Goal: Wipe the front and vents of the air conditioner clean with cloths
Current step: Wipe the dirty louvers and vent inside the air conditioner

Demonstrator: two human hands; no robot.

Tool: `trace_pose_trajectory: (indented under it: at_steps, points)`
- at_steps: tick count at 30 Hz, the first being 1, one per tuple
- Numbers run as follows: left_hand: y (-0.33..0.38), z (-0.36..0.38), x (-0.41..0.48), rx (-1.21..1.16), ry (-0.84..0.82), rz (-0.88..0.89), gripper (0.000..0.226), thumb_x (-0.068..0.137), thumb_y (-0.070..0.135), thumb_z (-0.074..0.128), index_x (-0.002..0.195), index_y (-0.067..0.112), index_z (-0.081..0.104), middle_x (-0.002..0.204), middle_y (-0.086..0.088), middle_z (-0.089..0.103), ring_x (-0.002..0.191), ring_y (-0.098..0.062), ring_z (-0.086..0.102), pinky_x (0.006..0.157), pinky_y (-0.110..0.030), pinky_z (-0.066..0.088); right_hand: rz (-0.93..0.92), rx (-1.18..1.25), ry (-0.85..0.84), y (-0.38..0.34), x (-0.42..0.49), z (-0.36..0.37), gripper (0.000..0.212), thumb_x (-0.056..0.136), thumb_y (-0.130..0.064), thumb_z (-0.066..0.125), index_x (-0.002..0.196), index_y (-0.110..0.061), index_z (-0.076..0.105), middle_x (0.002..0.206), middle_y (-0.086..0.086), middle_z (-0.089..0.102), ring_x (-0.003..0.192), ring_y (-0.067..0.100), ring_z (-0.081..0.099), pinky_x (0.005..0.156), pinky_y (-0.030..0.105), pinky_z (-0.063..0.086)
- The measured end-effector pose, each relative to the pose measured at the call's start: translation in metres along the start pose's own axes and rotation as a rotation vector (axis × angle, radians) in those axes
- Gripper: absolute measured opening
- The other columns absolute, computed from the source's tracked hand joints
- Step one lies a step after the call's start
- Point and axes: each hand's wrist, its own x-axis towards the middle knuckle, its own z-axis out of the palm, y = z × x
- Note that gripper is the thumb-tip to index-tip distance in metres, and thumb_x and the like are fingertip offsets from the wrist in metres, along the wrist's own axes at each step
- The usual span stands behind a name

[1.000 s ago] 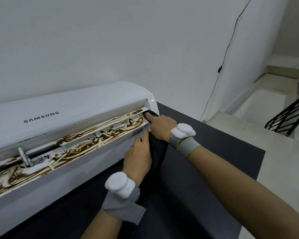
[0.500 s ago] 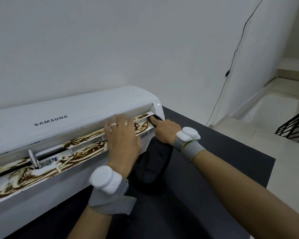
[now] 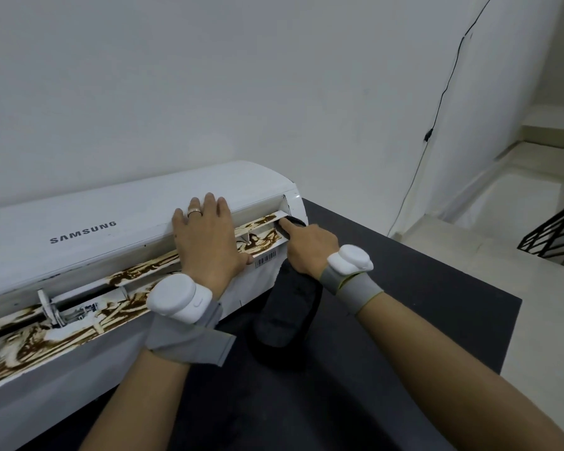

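Black cloth, gripped by the right hand, sits at the right end of the vent; its stained length runs leftward. Left hand lies flat on the front panel.

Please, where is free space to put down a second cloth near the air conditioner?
Bare black tabletop lies right of the right forearm, up to the table's right edge, and also between the two forearms. Crowded: the vent at its right end, where the left hand, right hand and black cloth meet.
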Motion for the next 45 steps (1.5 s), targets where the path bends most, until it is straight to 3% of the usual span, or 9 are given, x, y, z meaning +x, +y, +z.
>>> trace_pose_trajectory:
  at_steps: [3,8,16,22,27,32,37,41,45]
  points:
    - [-0.001,-0.001,-0.002,0.009,-0.013,0.007,0.102,0.069,0.068,0.066,0.144,0.013,0.023,0.150,-0.008,0.027,0.139,-0.030,0.025,0.111,-0.046,0.024,0.052,0.021,0.122,-0.013,-0.010,0.005,0.046,0.087,-0.011,0.052,0.130,-0.022,0.041,0.134,0.018,0.025,0.095,0.036,0.049,0.066,0.034,0.038]
    - [-0.002,-0.004,-0.001,0.017,-0.048,0.022,0.101,0.070,0.064,0.068,0.145,0.013,0.022,0.151,-0.009,0.025,0.139,-0.030,0.024,0.112,-0.046,0.024,0.067,-0.031,0.244,-0.012,-0.016,0.006,0.029,0.086,-0.013,0.055,0.115,-0.015,0.053,0.139,0.013,0.021,0.097,0.031,0.045,0.061,0.031,0.036]
    - [0.002,-0.006,0.000,0.029,-0.083,0.020,0.102,0.071,0.061,0.070,0.145,0.011,0.021,0.150,-0.011,0.026,0.139,-0.032,0.025,0.112,-0.048,0.025,-0.046,0.075,0.214,0.014,-0.009,0.012,0.033,0.097,-0.029,0.041,0.129,-0.020,0.043,0.121,0.011,0.039,0.067,0.030,0.049,0.059,0.035,0.042]
    - [0.001,-0.008,0.000,0.043,-0.087,0.029,0.101,0.071,0.060,0.070,0.144,0.009,0.023,0.148,-0.012,0.028,0.137,-0.033,0.028,0.110,-0.049,0.028,0.022,0.340,0.228,0.025,0.008,0.007,0.035,0.097,-0.029,0.044,0.130,-0.020,0.037,0.118,0.010,0.056,0.101,0.033,0.056,0.077,0.040,0.046]
    - [-0.001,-0.008,0.001,0.044,-0.087,0.042,0.098,0.072,0.060,0.069,0.143,0.009,0.024,0.147,-0.012,0.030,0.137,-0.032,0.029,0.109,-0.049,0.029,0.095,0.449,0.344,0.026,0.009,0.007,0.022,0.096,-0.031,0.045,0.116,-0.023,0.050,0.108,0.007,0.061,0.098,0.030,0.056,0.073,0.034,0.043]
    - [-0.001,-0.008,0.000,0.054,-0.086,0.054,0.098,0.073,0.060,0.068,0.143,0.008,0.023,0.148,-0.013,0.029,0.137,-0.033,0.029,0.109,-0.049,0.029,0.147,0.342,0.262,0.018,0.003,0.018,0.027,0.098,-0.029,0.041,0.122,-0.026,0.052,0.115,0.010,0.041,0.088,0.037,0.055,0.076,0.037,0.043]
    - [-0.001,-0.008,0.000,0.065,-0.097,0.053,0.102,0.073,0.060,0.068,0.145,0.007,0.021,0.149,-0.014,0.027,0.138,-0.034,0.027,0.110,-0.050,0.028,0.118,0.360,0.088,0.020,-0.002,0.016,0.038,0.096,-0.023,0.039,0.133,-0.032,0.043,0.117,0.012,0.057,0.098,0.036,0.057,0.082,0.041,0.049]
    - [0.001,-0.008,0.000,0.080,-0.097,0.045,0.102,0.073,0.060,0.068,0.144,0.006,0.021,0.148,-0.014,0.028,0.136,-0.034,0.028,0.109,-0.050,0.029,0.038,0.319,0.079,0.022,-0.010,0.016,0.046,0.095,-0.021,0.040,0.138,-0.036,0.037,0.116,0.011,0.061,0.097,0.034,0.057,0.081,0.042,0.050]
    - [0.001,-0.010,0.000,0.089,-0.108,0.051,0.102,0.072,0.061,0.068,0.145,0.006,0.021,0.148,-0.014,0.028,0.136,-0.034,0.029,0.109,-0.050,0.030,0.041,0.332,0.089,0.023,-0.001,0.008,0.042,0.090,-0.026,0.041,0.131,-0.034,0.044,0.121,0.006,0.061,0.105,0.031,0.056,0.082,0.036,0.046]
